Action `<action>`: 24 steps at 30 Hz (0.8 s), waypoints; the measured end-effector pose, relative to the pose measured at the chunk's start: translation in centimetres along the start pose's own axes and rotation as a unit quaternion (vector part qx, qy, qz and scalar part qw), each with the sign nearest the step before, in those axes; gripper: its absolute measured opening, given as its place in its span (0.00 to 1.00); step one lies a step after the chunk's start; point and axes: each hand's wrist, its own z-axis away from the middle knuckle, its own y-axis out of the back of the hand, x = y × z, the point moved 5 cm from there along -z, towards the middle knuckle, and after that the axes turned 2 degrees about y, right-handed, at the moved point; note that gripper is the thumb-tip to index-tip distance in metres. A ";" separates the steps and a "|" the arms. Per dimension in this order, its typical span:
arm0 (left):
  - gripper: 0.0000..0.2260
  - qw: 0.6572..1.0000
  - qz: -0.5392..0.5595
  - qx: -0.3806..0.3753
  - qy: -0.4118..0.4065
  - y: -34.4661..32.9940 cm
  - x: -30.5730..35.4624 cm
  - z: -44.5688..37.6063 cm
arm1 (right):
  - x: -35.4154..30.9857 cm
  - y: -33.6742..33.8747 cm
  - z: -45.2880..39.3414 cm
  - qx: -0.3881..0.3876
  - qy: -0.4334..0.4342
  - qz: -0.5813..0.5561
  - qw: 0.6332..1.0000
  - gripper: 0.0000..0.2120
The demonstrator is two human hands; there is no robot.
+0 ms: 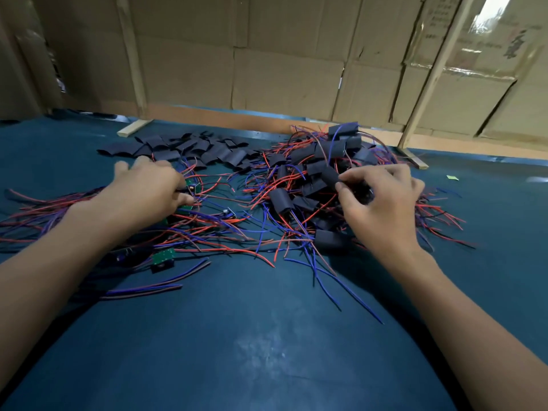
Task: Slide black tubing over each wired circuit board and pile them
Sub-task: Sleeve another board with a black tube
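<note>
Right hand [382, 203] grip: sleeved board [360, 189], prob.

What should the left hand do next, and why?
Probably lift out one bare green board from under the left hand, whose fingers already touch it. The right hand is at the finished pile, and empty sleeves lie just behind.

Single view: head-worn wide-angle camera, above the table's [267, 336] near edge, facing forward and down. Both forearms enter from the bottom corners, close to the lens. Far edge and cardboard wall [281, 54] fill the top.
</note>
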 end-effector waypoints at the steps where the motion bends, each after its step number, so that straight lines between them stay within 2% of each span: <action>1: 0.13 1.000 0.020 0.005 -0.012 0.0 0.0 -0.1 | 0.3 -0.2 0.2 -0.010 -0.016 0.008 1.000 0.05; 5: 0.09 0.994 0.089 0.037 -0.046 0.1 0.4 -0.2 | 0.3 -0.4 0.4 -0.002 -0.061 0.034 0.998 0.05; 8: 0.19 0.993 0.110 0.015 -0.047 -0.3 0.5 -0.1 | -0.4 -0.3 0.5 0.010 -0.077 0.049 0.996 0.09; 12: 0.20 0.990 0.086 0.014 -0.110 -0.5 1.1 0.3 | -1.1 -0.4 0.6 -0.001 -0.087 0.043 0.995 0.11; 14: 0.17 0.986 0.105 0.023 -0.130 -0.2 1.3 0.7 | -1.6 -0.3 0.6 0.004 -0.082 0.025 0.996 0.10; 17: 0.12 0.976 0.116 0.005 -0.185 0.0 1.9 1.3 | -3.0 0.1 0.7 0.028 -0.055 -0.007 0.998 0.10; 20: 0.20 0.963 0.103 -0.016 -0.248 0.5 3.1 2.1 | -4.1 0.5 0.8 0.057 -0.024 -0.025 0.998 0.09; 22: 0.24 0.954 0.105 0.015 -0.281 1.1 3.8 2.7 | -4.7 0.7 0.9 0.076 0.014 -0.038 0.996 0.08; 24: 0.23 0.945 0.106 0.035 -0.309 1.3 4.7 3.2 | -5.0 0.2 1.1 0.053 0.072 -0.065 0.994 0.08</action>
